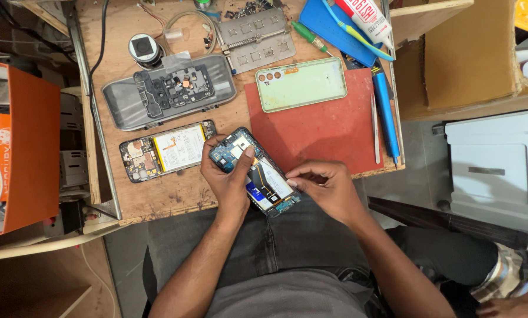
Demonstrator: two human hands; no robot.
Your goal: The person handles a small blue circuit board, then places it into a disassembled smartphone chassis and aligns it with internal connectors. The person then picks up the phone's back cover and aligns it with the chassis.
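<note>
My left hand [228, 176] grips an opened phone [258, 174] with its back removed, thumb pressed on the upper circuit board. The phone shows a battery and an orange flex cable. My right hand [325, 188] pinches at the phone's lower right edge with fingertips together. Both hands hover over the front edge of the wooden bench [158, 197], above my lap. A pale green phone back cover [302, 83] lies on a red mat [323, 129] just beyond.
A second opened phone [166, 150] lies left of my hands. Behind it sits a grey tray [122, 109] holding black parts. Tweezers [374, 126], a blue tool [386, 112], a green screwdriver [308, 36], a metal plate [255, 38] and an orange box [31, 147] surround them.
</note>
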